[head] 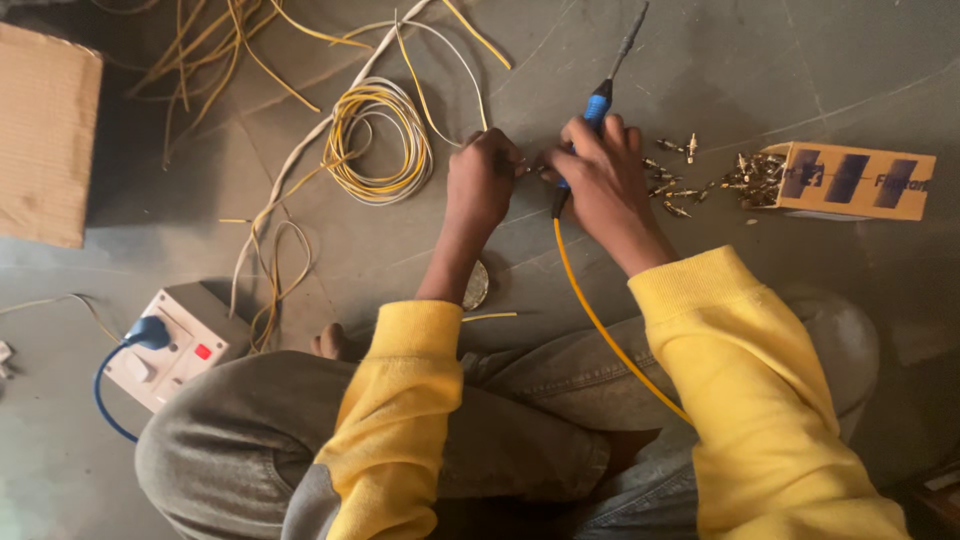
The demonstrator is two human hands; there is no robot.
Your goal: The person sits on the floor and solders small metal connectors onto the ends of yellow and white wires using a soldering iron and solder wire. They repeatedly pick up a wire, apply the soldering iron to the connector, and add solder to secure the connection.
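I'm sitting cross-legged on the floor [700,60], yellow sleeves [760,380] pushed toward my wrists, both hands out in front of my knees. My right hand [605,180] is closed around the blue handle of the soldering iron [598,103], its dark metal tip pointing away from me and its orange cord [600,320] running back past my right knee. My left hand [482,180] is curled, fingertips pinched on something small right beside the right hand's fingers; it's too tiny for me to tell what. The two hands nearly touch.

Just right of my right hand, a scatter of small metal connectors [672,185] lies on the floor, spilling from an open orange cardboard box [858,182] on its side. Left of my left hand sits a coil of yellow and white wire [380,140], with more loose yellow strands [215,45] farther away. Near my left knee there's a white switch-and-socket board [180,345] with a blue plug [148,332] in it. A round metal tin [477,286] peeks out under my left forearm.
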